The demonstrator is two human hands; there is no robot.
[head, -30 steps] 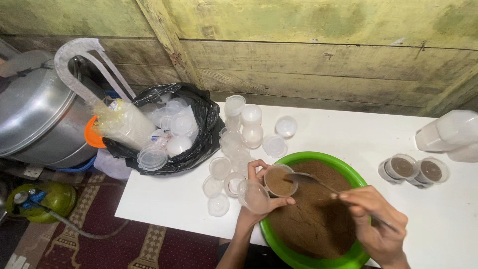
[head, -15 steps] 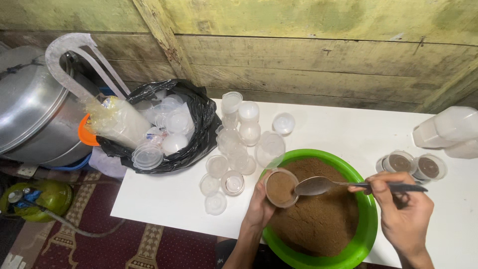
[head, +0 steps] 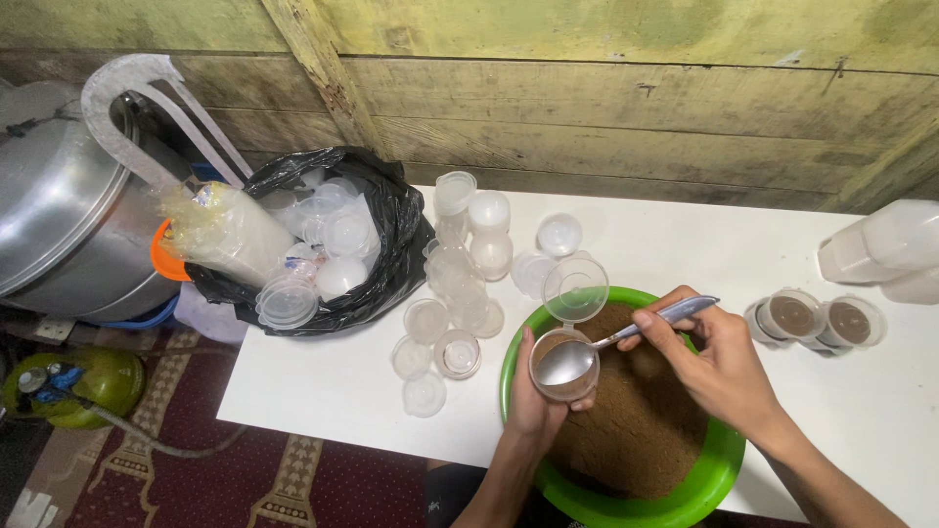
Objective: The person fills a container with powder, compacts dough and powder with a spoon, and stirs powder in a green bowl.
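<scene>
Two hands working a small clear cup and a metal spoon over a green bowl of brown powder.

The left hand (head: 533,396), reaching up from below with palm inward, wraps closed around the small clear cup (head: 564,364), held over the near rim of the green bowl (head: 719,469). The right hand (head: 719,367), wrist angled in from the lower right, pinches the handle of the metal spoon (head: 606,342); its bowl rests inside the cup's mouth. The cup's hinged lid (head: 575,289) stands open above the brown powder (head: 641,420).
</scene>
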